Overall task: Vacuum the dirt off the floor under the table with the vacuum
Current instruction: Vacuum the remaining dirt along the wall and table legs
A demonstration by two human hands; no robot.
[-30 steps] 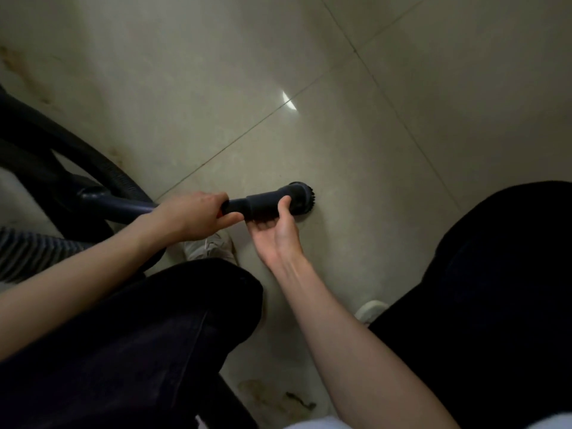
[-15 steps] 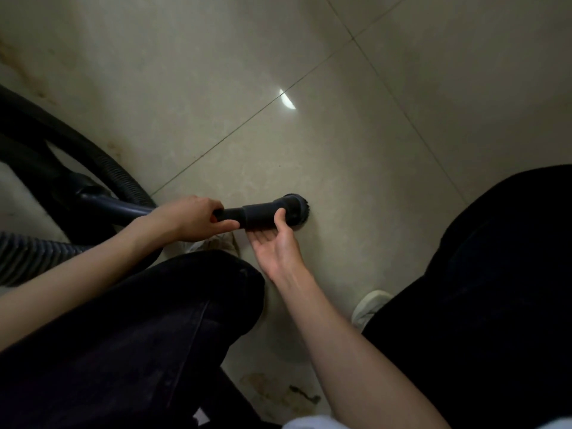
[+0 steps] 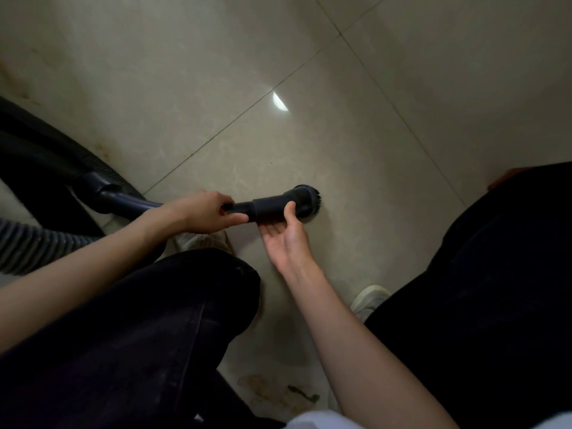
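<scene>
Between both hands lies the vacuum nozzle (image 3: 278, 205): left hand (image 3: 201, 212) clamped, right hand (image 3: 286, 239) cupping.

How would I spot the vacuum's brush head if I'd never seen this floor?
Start at the pale tiled floor and find the bright crescent glare. Below it lies a dark wand, gripped by the left hand. Its far end, by the right hand, is the brush head, the only bristled part.

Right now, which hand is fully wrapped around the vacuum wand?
The left hand, closed around the wand. The right hand lies open, only its thumb on the brush nozzle.
</scene>
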